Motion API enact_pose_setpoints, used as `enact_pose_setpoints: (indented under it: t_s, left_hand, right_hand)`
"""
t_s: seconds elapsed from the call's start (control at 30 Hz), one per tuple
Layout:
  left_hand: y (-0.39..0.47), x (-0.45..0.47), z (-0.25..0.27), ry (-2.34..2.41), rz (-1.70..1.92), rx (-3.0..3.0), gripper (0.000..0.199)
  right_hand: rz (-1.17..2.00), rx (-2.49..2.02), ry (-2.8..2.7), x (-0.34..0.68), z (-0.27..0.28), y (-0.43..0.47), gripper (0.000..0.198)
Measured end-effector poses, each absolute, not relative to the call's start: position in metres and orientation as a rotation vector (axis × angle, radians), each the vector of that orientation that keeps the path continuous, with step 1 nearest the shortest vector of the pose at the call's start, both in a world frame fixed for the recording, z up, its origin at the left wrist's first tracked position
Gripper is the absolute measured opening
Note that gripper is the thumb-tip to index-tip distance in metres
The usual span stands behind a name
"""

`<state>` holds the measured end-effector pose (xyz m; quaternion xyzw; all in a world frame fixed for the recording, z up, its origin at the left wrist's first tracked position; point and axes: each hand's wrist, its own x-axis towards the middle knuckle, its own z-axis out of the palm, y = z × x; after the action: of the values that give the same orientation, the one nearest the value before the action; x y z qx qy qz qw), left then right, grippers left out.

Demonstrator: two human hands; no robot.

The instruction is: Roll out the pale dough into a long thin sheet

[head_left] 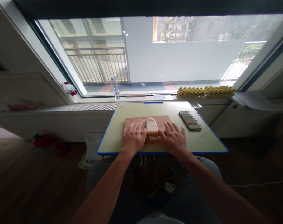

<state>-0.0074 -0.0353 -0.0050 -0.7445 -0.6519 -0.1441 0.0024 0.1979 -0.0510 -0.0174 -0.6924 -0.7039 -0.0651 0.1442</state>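
A flat, pale strip of dough (152, 123), rounded at its far end, lies on a wooden board (164, 119). Across it runs a thin wooden rolling pin (152, 133), with a bit of dough showing on its near side. My left hand (134, 136) rests over the pin's left end, fingers pointing forward and the thumb beside the dough. Over the right end is my right hand (175, 137), its fingers slightly bent and its thumb near the dough. Both hands hold the pin from above, so its ends are hidden beneath them.
The board lies on a small blue-edged table (110, 137). A phone (190, 120) is to the right of the board. Along the windowsill stand a clear bottle (115, 89), a bottle with a purple label (71, 91) and yellow egg trays (205, 91). A red fire extinguisher (50, 143) is at left.
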Motion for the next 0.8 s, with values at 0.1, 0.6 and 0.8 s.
enact_pose_setpoints:
  t_s: [0.1, 0.6, 0.8]
  left_hand:
    - [-0.054, -0.01, -0.009, -1.986, -0.53, -2.309, 0.062]
    - [-0.073, -0.01, -0.024, -1.993, -0.602, -2.285, 0.064]
    - [-0.056, -0.003, -0.02, -2.012, -0.67, -2.269, 0.062]
  right_hand:
    - [-0.205, -1.993, -1.99, 0.197, -0.027, -0.072, 0.067]
    - [-0.268, -1.915, -1.92, 0.195, -0.049, -0.091, 0.064]
    - [-0.21, -1.917, -1.914, 0.198, -0.037, -0.071, 0.057]
